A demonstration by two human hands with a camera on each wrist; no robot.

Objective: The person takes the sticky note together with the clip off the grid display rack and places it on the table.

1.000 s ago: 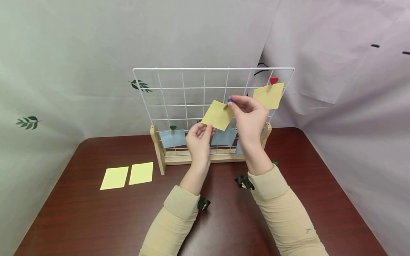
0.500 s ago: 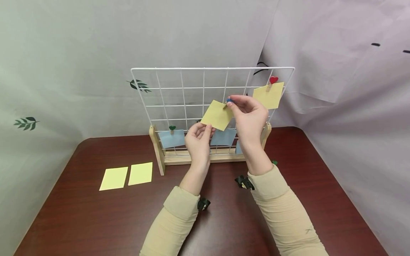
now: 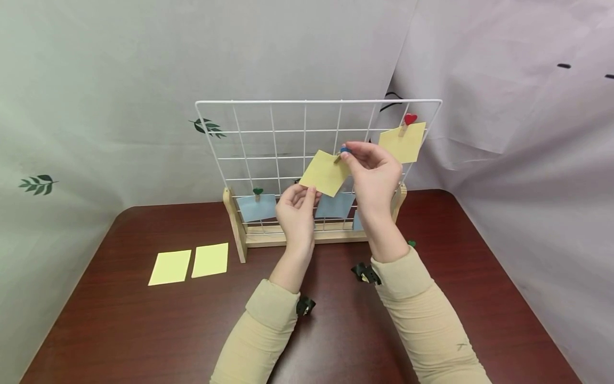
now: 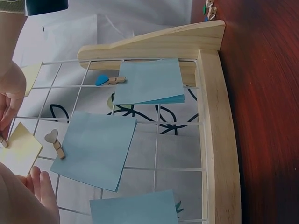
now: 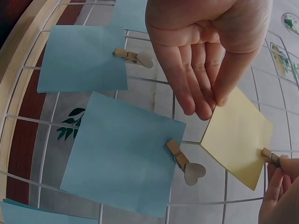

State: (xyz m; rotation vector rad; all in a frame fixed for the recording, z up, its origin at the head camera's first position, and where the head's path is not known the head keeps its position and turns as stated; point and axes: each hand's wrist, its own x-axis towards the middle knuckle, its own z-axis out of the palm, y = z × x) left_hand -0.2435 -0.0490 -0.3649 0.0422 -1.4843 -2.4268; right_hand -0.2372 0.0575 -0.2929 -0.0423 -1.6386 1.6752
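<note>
In front of a white wire grid [image 3: 305,130], my left hand [image 3: 296,213] pinches the lower corner of a yellow note [image 3: 324,173] between thumb and fingers. A small wooden peg with a blue top [image 3: 344,150] sits on the note's upper right corner, pinched by my right hand [image 3: 376,178]. The right wrist view shows the peg [image 5: 270,157] biting the edge of the yellow note [image 5: 240,137], with the left hand [image 5: 210,51] on another corner. Whether the peg also grips a grid wire, I cannot tell.
Another yellow note [image 3: 403,143] hangs at the grid's upper right under a red heart peg [image 3: 410,119]. Blue notes [image 4: 96,150] hang lower down. A wooden stand [image 3: 235,224] holds the grid. Two yellow notes [image 3: 170,268] [image 3: 210,260] lie on the table's left.
</note>
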